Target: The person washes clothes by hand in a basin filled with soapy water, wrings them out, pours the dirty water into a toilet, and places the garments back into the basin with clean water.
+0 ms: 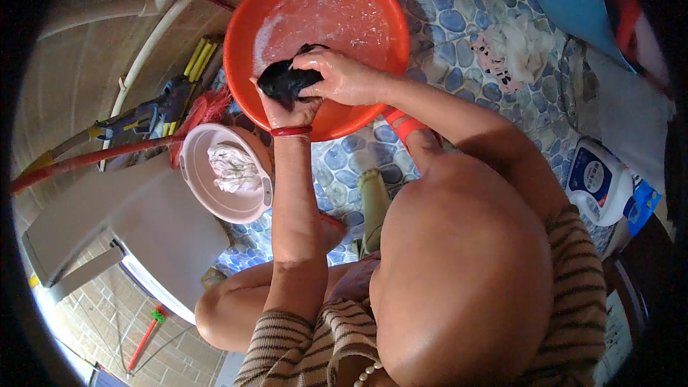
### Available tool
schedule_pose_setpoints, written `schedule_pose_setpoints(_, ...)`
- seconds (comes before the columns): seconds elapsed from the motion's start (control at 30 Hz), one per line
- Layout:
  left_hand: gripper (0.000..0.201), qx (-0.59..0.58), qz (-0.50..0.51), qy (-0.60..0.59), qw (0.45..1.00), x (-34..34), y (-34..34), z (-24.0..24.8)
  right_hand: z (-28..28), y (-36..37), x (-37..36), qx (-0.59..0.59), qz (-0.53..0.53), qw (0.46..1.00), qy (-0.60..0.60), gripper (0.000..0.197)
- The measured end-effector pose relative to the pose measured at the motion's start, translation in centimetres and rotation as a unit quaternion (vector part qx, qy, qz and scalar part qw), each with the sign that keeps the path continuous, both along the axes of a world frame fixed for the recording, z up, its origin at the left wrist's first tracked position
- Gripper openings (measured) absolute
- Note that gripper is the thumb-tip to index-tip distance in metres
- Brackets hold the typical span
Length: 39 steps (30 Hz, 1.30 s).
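- Head view, the landmark being the orange basin (240, 50): the step in hand looks like hand-washing, with a wet black cloth (281, 84) gathered into a bunch over the near-left part of the basin.
- The left hand (292, 111) holds the cloth from the near side, cupped around its lower part, at the basin's near-left rim; whether it rests on that rim I cannot tell.
- The right hand (330, 77) grips the cloth from above and the right, fingers bent around it, inside the basin's outline. Both hands are closed on the same bunch.
- Sudsy water (326, 18) lies in the basin, beyond the hands. The cloth appears to be held above it, though its underside is hidden.
- Left of the basin and nearer the person, a pale pink tub (192, 183) contains a crumpled whitish cloth (234, 168).
- Right of the basin, light-coloured fabric (527, 50) lies on the pebble-patterned floor (444, 21); farther right and nearer the person stands a white jug (602, 190).
- As a judgement, the next move calls for a firm two-handed hold on the slippery cloth, kept within the basin's rim so that drips fall inside.
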<state>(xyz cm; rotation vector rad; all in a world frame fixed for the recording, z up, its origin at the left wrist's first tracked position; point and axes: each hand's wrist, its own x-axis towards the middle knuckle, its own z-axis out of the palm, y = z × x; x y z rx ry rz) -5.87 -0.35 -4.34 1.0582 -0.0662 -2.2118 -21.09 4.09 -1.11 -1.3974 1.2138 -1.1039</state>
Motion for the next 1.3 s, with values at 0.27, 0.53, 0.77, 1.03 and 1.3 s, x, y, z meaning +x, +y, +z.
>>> schedule_pose_setpoints(0.27,0.027,-0.013,-0.052,0.18,0.982,-1.5,-0.7,-1.5,1.1,1.2,1.8,-0.068,-0.118,0.99,-0.034,0.029)
schedule_pose_setpoints(0.53,0.02,-0.208,0.092,-0.146,0.963,-4.7,-0.5,0.2,1.0,-0.4,2.1,0.086,-0.254,0.929,-0.256,0.028)
schedule_pose_setpoints(0.77,0.024,-0.455,0.045,-0.492,0.741,-6.3,-0.9,3.3,1.2,-0.8,1.5,0.146,-0.33,0.83,-0.426,0.014)
schedule_pose_setpoints(1.03,0.027,-0.627,-0.077,-0.5,0.592,-6.1,0.0,4.2,0.1,-0.1,1.5,0.311,-0.311,0.686,-0.58,0.011)
schedule_pose_setpoints(1.3,0.028,-0.685,-0.158,-0.499,0.507,-5.2,0.7,4.2,0.5,1.3,1.7,0.419,-0.292,0.648,-0.565,0.018)
